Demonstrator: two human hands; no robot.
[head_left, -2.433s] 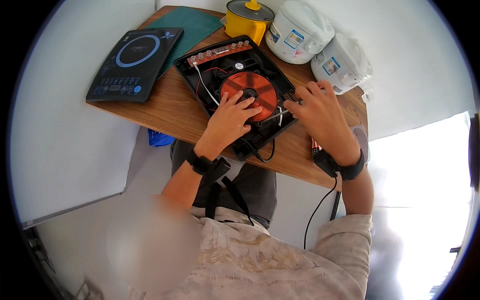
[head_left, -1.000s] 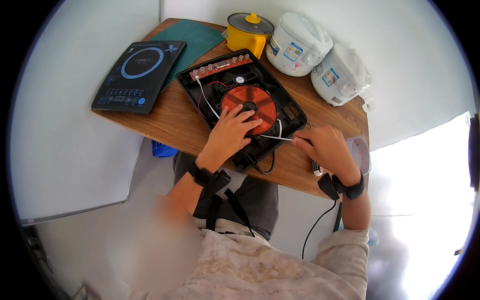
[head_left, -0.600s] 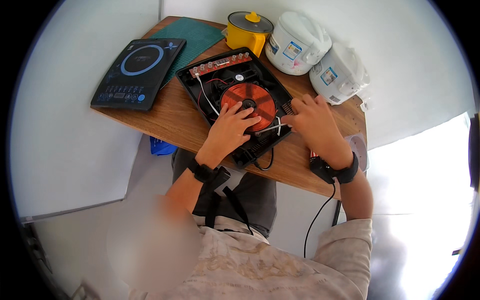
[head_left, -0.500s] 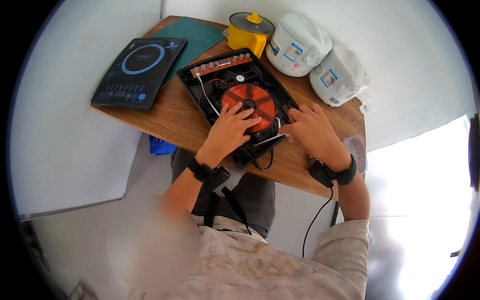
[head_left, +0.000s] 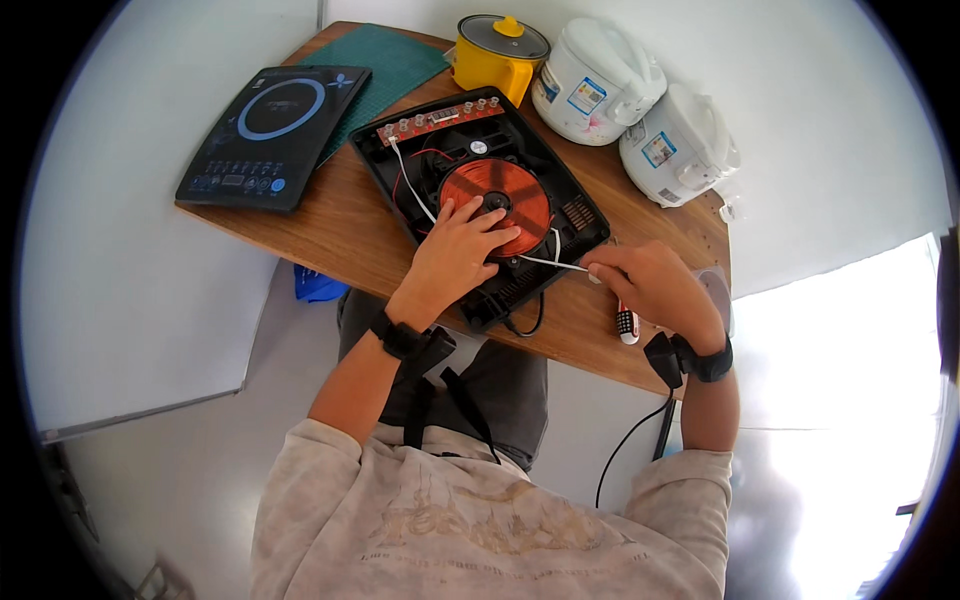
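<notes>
An opened induction cooker base (head_left: 588, 228) lies at a slant on the table in front of me, its black housing exposed from above. Inside it sits a round copper coil (head_left: 520, 190). My left hand (head_left: 452, 250) rests flat on the coil's near left part with the fingers spread. Past the housing's right edge, my right hand (head_left: 648, 285) pinches the end of a white wire (head_left: 553, 263). That wire stretches nearly straight from the coil's near side to my fingertips. A red circuit board (head_left: 440, 120) runs along the far end, with a white cable plugged into it.
A black cooktop panel (head_left: 270, 130) lies at left, partly over a green mat (head_left: 395, 70). Behind the base stand a yellow pot (head_left: 490, 75) and two white rice cookers (head_left: 590, 85). A red, black and white tube (head_left: 627, 325) lies by my right wrist.
My right hand has moved from the housing's edge toward the right and nearer me, drawing the white wire outward. The tube near my wrist shows more. My left hand stays on the coil.
</notes>
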